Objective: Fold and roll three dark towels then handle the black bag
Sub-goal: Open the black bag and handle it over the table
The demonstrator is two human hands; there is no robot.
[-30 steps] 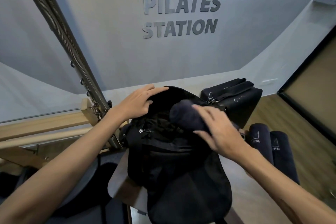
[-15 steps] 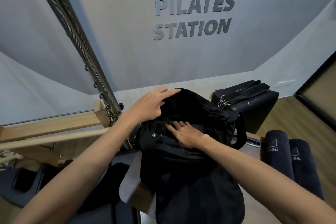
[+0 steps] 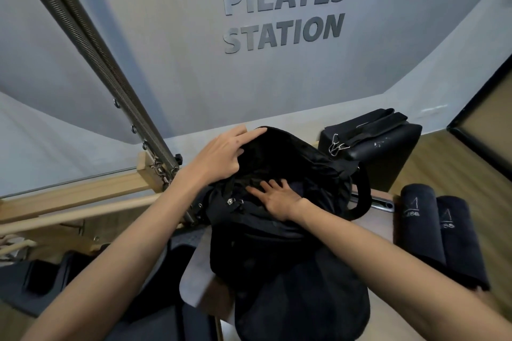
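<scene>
Left hand (image 3: 219, 156) grips the bag (image 3: 279, 230) rim, fingers curled over it. Right hand (image 3: 277, 199) lies inside, fingers spread flat. Bag stands mid-surface; two rolled towels (image 3: 440, 232) near the right edge.

Count, head view: 1 black bag (image 3: 291, 257), mouth open. 2 hands: left hand (image 3: 221, 155) with fingers on the bag's far rim; right hand (image 3: 277, 198) with fingers inside the opening. 2 rolled dark towels (image 3: 421, 224), well right of the right fingers, side by side. 1 black padded box (image 3: 388, 147) beyond them. 2 springs (image 3: 91, 44).
</scene>
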